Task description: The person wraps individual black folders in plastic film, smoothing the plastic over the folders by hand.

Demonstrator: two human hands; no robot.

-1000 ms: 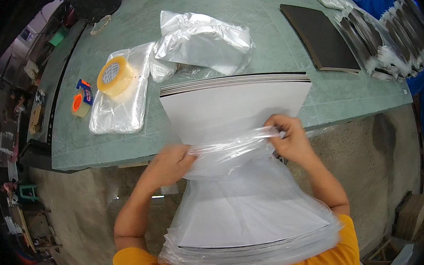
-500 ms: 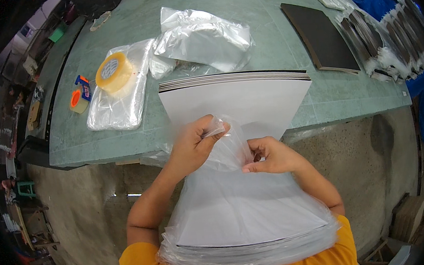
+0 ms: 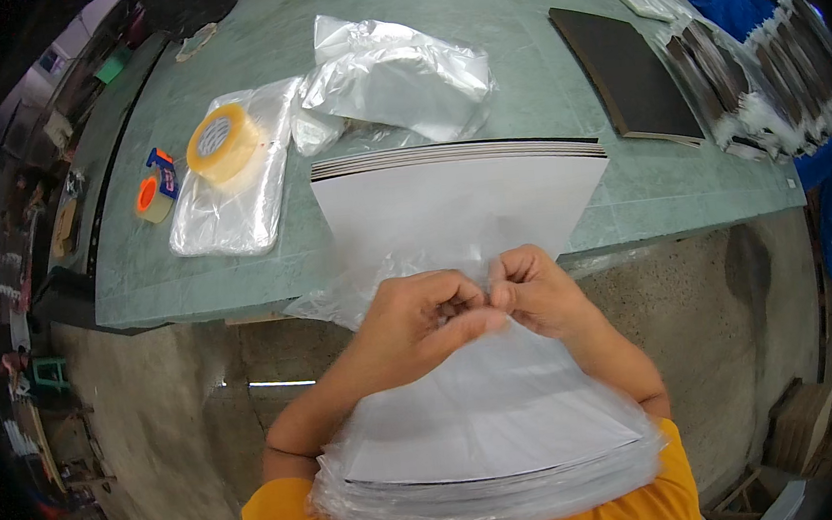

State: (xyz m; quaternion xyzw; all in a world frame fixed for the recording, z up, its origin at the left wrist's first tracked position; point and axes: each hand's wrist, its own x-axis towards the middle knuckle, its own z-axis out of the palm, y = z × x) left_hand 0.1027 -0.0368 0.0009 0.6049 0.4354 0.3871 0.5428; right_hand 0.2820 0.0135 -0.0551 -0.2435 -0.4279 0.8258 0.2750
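Note:
A stack of white-faced sheets with dark edges [image 3: 460,193] juts out over the table's near edge. Against my body rests another white stack, wrapped in a clear plastic bag [image 3: 468,422], whose end is bunched up toward my hands. My left hand [image 3: 416,321] is closed with its fingers curled, pinching the gathered plastic. Right against it, my right hand [image 3: 544,294] pinches the film between thumb and fingers. The fingertips of both meet above the wrapped stack, and they hide the exact spot that is held. Loose clear film [image 3: 337,305] spreads to the left beneath my left hand.
On the green table [image 3: 517,56] lie crumpled clear bags [image 3: 401,70], a flat pile of bags [image 3: 227,211] under a yellowish tape roll [image 3: 217,149], and a small blue-and-orange tape dispenser [image 3: 154,188]. To the right are a black board stack [image 3: 626,72] and plastic-wrapped dark bundles [image 3: 801,63].
My left hand has come down and right from its raised spot, drawing the bunched plastic in. My right hand has risen slightly, and the two now meet. The stacks stay put.

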